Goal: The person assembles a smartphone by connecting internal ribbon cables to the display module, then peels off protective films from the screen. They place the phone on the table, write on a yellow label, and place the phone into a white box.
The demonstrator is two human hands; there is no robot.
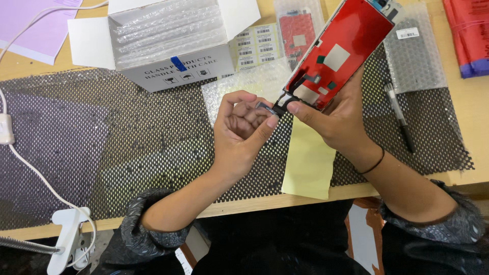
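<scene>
Your right hand (336, 114) grips the red-backed phone screen (341, 51), tilted for access; left hand (242, 130) pinches its flex cable (272, 107) above the bench (305, 201).

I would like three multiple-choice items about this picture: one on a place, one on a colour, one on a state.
1. Where does the pen lie?
A. in the box
B. on the mesh mat, right of the hands
C. on the purple paper

2. What colour is the back film of the screen panel?
A. red
B. green
C. white

3. How is the white box?
A. taped shut
B. open
C. crushed flat

Answers: 1 B, the pen rests on the dark mesh mat beyond the right hand. 2 A, the panel shows red. 3 B, its flaps stand open over bubble-wrapped contents. The left hand pinches the panel's small flex part.
</scene>
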